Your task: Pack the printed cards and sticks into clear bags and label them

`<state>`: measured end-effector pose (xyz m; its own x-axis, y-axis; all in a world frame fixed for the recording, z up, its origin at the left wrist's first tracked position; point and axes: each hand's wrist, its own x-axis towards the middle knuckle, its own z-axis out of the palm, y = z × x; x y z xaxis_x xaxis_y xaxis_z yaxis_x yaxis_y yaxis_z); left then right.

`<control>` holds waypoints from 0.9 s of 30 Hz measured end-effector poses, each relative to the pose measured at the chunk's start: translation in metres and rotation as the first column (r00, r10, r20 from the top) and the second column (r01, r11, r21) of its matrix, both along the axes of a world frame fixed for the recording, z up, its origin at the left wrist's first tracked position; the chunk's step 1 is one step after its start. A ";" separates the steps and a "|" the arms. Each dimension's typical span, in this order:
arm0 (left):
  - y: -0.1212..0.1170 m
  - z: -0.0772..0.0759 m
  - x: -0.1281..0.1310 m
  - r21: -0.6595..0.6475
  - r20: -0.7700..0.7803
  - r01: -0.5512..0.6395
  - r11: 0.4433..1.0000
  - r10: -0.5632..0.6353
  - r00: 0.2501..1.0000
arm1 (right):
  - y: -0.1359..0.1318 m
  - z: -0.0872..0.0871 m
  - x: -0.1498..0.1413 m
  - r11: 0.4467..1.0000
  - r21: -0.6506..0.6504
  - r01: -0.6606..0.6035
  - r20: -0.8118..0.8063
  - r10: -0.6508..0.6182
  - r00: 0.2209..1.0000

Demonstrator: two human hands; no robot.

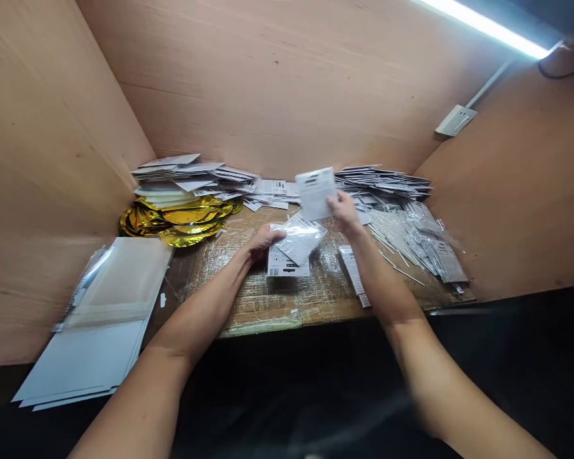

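My right hand (345,212) is raised above the tabletop and pinches a white printed card (316,191) by its lower right edge. My left hand (263,242) rests lower, its fingers closed on a clear plastic packet (300,237) that lies tilted over a white barcode card (287,266) on the wooden table (268,306).
Gold foil plates (182,220) are heaped at the back left under stacks of white cards (186,175). More card stacks (387,182) and clear packets of white sticks (421,245) fill the right. Large white sheets and clear bags (105,319) lie at the left. Plywood walls enclose the table.
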<state>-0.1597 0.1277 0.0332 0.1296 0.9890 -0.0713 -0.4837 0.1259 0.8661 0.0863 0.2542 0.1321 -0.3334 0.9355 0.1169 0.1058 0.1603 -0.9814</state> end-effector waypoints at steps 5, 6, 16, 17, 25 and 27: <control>0.000 0.002 -0.005 0.019 -0.126 -0.001 1.000 0.003 0.992 | 0.017 0.069 0.034 0.864 -0.113 -0.491 0.217 0.504 0.836; 0.000 0.001 -0.003 0.028 -0.139 -0.005 1.000 0.009 0.990 | 0.017 0.076 0.034 0.837 -0.130 -0.532 0.281 0.545 0.790; 0.010 -0.008 0.026 0.060 0.220 -0.500 0.864 0.477 0.851 | -0.032 -0.037 -0.035 0.971 -0.238 -0.016 -0.153 -0.021 0.988; 0.010 -0.009 0.026 0.055 0.216 -0.485 0.873 0.464 0.859 | -0.032 -0.041 -0.037 0.968 -0.250 0.007 -0.161 -0.049 0.986; 0.016 0.005 0.006 -0.142 0.391 -0.600 0.787 0.601 0.697 | -0.044 -0.016 0.016 0.958 -0.286 -0.031 -0.332 -0.069 0.941; 0.014 0.009 0.011 -0.142 0.433 -0.590 0.795 0.586 0.685 | -0.083 -0.045 0.004 0.932 -0.347 -0.100 -0.352 -0.030 0.935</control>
<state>-0.1489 0.1413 0.0426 -0.4641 0.8734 -0.1476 -0.7757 -0.3203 0.5438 0.0904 0.1717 0.0873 -0.3662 0.9245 -0.1058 -0.2497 -0.2071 -0.9459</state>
